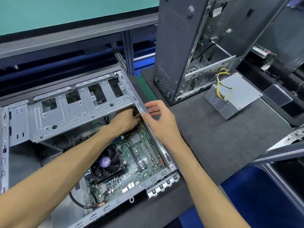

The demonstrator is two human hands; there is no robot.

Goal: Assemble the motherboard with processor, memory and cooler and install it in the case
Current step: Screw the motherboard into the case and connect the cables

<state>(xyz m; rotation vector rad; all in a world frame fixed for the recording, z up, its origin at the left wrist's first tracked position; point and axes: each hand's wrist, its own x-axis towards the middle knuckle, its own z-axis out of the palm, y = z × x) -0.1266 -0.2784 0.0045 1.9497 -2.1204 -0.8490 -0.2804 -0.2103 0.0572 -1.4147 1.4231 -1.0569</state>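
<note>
An open grey case (82, 102) lies flat on the bench. Inside it sits the green motherboard (146, 158) with a black cooler fan (107, 163) on it, and blue memory sticks (117, 139) show beside my forearm. My left hand (125, 120) reaches deep into the case under the drive cage, its fingers closed around something small and tan near the case's right wall; I cannot make out what it is. Over that right wall (153, 129) rests my right hand (158, 119), thumb inside and fingers outside, gripping the rim.
A second case (181, 55) stands upright behind on the dark mat (213, 137). A loose power supply (233, 94) with yellow wires lies to its right. More case parts lie at the right edge. A black cable loops at the case's near corner (77, 203).
</note>
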